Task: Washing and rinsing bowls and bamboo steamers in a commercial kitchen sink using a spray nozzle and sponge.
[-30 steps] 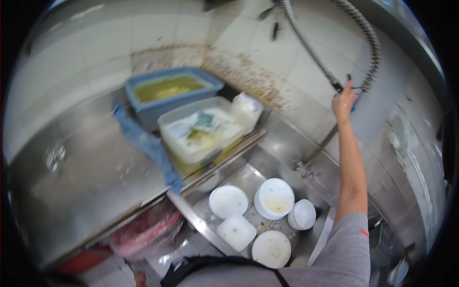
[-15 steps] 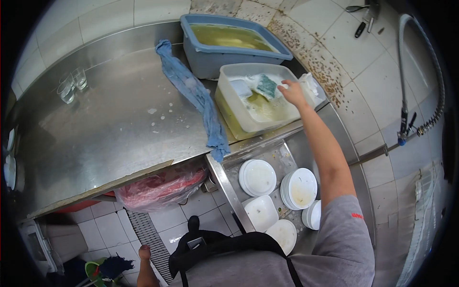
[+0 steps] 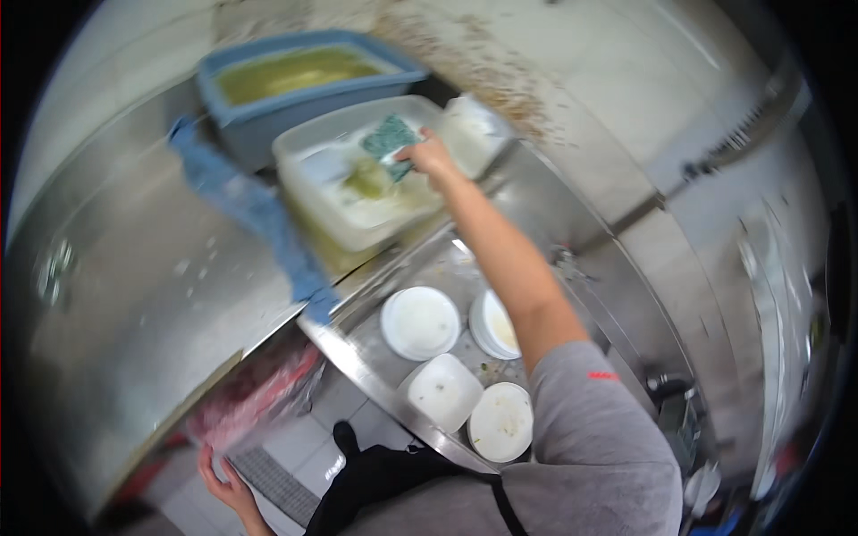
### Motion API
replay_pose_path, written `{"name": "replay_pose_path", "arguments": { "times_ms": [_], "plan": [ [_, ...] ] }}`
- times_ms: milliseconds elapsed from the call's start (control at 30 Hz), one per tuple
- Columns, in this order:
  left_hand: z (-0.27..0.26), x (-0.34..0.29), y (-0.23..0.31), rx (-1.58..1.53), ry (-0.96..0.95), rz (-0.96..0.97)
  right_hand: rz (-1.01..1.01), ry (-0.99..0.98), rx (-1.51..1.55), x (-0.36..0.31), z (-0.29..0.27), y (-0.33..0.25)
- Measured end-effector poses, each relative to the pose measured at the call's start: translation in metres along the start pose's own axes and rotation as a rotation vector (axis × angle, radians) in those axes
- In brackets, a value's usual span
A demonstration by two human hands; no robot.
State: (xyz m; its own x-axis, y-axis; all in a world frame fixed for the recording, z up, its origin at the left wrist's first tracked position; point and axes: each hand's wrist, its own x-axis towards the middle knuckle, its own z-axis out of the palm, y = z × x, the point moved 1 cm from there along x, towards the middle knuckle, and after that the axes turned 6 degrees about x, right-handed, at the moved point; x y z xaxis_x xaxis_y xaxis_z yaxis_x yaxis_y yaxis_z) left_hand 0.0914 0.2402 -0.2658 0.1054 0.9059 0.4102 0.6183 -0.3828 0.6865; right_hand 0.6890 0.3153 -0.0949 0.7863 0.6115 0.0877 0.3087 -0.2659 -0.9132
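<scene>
My right hand [image 3: 429, 157] reaches over the whitish plastic tub [image 3: 357, 234] and pinches the edge of a green scouring pad [image 3: 388, 136]. The pad hangs above the foamy, yellowish water [image 3: 365, 211]. A pale block, perhaps a sponge, floats blurred at the tub's left side [image 3: 322, 167]. Low at the left, my left hand [image 3: 225, 484] hangs beside the counter's front edge, fingers apart, holding nothing.
A blue tub [image 3: 268, 121] of yellowish water stands behind. A blue cloth [image 3: 239, 207] lies along the steel counter [image 3: 134, 241], with blurred glasses [image 3: 55, 268] at far left. White plates [image 3: 420, 323] and a square white dish [image 3: 444, 393] sit in the sink.
My right hand has closed on the scouring pad and lifted it from the water. My left hand has come forward with its fingers spread. The view has turned to the right.
</scene>
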Motion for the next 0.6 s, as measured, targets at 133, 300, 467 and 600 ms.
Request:
{"name": "replay_pose_path", "arguments": {
  "times_ms": [133, 300, 467, 600],
  "plan": [
    [0.057, 0.12, 0.217, -0.491, -0.075, 0.693, -0.113, 0.082, 0.405, -0.131, -0.107, -0.047],
    [0.138, 0.093, 0.492, -1.189, -0.918, 0.855, 0.15, 0.373, 0.875, -0.254, -0.204, 0.066],
    [0.23, 0.046, 0.633, -0.698, -1.037, 1.136, 0.192, 0.545, 1.273, -0.404, -0.29, 0.151],
    [0.274, -0.064, 0.552, -0.658, -1.34, 1.23, 0.304, 0.578, 1.141, -0.501, -0.339, 0.219]
  ]
}}
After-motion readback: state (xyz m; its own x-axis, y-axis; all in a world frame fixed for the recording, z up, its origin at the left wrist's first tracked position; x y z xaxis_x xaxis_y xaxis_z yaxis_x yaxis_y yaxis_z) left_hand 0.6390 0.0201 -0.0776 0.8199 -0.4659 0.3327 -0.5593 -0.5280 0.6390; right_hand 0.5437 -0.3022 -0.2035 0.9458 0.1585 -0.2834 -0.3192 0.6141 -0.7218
